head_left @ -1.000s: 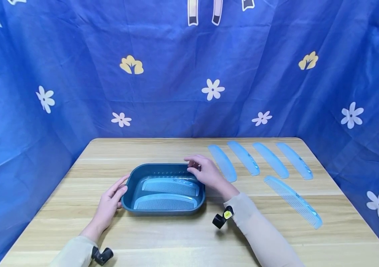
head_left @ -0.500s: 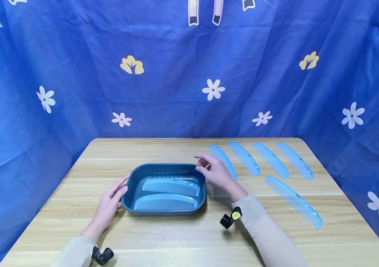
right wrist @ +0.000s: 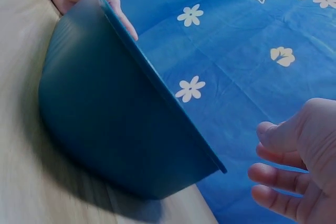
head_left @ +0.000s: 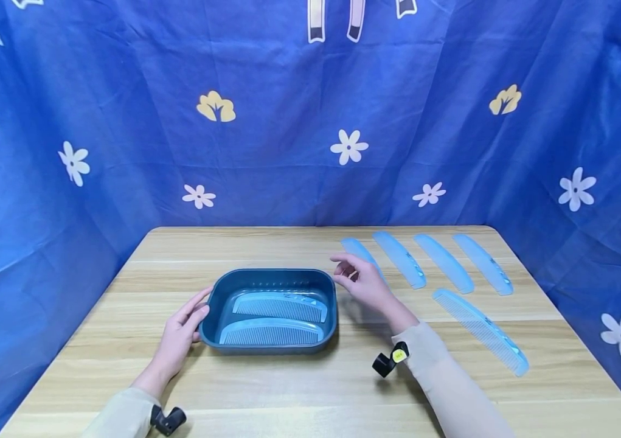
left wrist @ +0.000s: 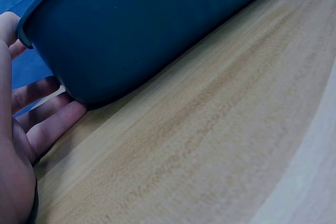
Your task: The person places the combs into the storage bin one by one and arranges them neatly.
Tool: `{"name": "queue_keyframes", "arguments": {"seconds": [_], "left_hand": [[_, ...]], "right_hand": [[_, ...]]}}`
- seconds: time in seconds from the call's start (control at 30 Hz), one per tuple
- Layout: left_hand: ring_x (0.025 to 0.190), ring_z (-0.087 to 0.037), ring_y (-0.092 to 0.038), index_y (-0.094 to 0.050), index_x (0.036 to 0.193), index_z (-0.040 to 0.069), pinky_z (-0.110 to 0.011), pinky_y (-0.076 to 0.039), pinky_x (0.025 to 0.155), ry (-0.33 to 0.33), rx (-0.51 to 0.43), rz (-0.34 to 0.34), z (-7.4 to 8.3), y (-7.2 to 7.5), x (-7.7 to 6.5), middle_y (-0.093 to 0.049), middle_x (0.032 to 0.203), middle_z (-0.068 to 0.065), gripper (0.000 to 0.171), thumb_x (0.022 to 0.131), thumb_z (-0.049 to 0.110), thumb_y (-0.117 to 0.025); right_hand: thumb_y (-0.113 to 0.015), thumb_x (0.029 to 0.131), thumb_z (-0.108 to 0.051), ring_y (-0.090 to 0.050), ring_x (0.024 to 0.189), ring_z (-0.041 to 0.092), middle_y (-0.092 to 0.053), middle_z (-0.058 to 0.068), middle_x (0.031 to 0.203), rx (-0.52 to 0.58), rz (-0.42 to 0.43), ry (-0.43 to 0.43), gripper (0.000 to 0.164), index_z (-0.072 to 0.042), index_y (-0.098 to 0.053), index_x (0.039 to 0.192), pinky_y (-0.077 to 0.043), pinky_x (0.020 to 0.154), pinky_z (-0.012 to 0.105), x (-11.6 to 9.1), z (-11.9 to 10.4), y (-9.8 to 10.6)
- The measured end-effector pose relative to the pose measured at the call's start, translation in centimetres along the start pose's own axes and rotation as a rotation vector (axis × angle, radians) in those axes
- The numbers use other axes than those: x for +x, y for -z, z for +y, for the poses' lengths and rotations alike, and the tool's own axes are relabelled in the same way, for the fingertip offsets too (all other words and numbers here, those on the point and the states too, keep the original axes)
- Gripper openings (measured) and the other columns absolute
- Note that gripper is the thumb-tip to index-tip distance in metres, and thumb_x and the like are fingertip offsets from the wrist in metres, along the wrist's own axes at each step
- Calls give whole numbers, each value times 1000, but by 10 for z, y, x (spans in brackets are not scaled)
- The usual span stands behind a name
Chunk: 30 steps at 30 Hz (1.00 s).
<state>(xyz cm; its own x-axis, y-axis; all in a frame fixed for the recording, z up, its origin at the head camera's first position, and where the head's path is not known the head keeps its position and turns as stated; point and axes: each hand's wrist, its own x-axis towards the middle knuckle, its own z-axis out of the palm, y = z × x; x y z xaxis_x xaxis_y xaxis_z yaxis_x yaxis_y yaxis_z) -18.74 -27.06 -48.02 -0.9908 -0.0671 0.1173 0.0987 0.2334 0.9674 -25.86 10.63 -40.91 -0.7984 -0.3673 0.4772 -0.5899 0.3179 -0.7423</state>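
A dark teal plastic basin (head_left: 267, 350) sits on the wooden table with two light-blue combs inside, a far comb (head_left: 280, 305) and a near comb (head_left: 272, 332), both teeth toward the person. My left hand (head_left: 177, 334) rests against its left end, thumb by the rim; in the left wrist view several fairly straight fingers (left wrist: 55, 121) touch the lower wall. My right hand (head_left: 364, 285) hovers just off the basin's right end, fingers loosely bent and holding nothing. It partly hides a comb (head_left: 358, 248) behind it. The right wrist view shows a gap between this hand (right wrist: 310, 156) and the basin.
To the right lie more light-blue combs: three slanted side by side at the back, a first (head_left: 399, 258), a second (head_left: 444, 263) and a third (head_left: 483, 264), and one nearer (head_left: 481, 331). A blue flowered cloth (head_left: 288, 164) hangs around the table's back and sides.
My right hand has moved right, from over the basin's far right corner to beyond its right end, covering more of the nearest back comb. The left hand and basin stay put.
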Motion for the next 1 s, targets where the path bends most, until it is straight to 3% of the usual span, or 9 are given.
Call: {"name": "queue_keyframes", "arguments": {"seconds": [0.17,0.4,1.0], "left_hand": [[89,-7,-60,-41,141,19,-31,-55,65,-2,-3,-1,0,0,1,-48,120,-5,47,97,35,-47],[89,-8,-60,-41,142,19,-30,-55,65,-4,-3,-6,2,0,-1,-47,122,-8,47,98,34,-47],[86,-7,-58,-42,141,18,-27,-54,62,-2,17,12,4,-1,-3,-49,116,-4,46,98,33,-48]], "right_hand": [[-64,81,9,-59,75,30,-62,19,84,-19,-7,-23,32,8,-58,113,-51,66,36,-6,-16,10],[-67,82,2,-57,72,14,-61,2,81,-72,-10,-24,32,-1,-61,113,-50,62,25,-15,19,16],[-67,82,2,-58,70,13,-62,1,83,-136,5,-18,33,-4,-62,114,-50,59,28,-38,28,46]]}}
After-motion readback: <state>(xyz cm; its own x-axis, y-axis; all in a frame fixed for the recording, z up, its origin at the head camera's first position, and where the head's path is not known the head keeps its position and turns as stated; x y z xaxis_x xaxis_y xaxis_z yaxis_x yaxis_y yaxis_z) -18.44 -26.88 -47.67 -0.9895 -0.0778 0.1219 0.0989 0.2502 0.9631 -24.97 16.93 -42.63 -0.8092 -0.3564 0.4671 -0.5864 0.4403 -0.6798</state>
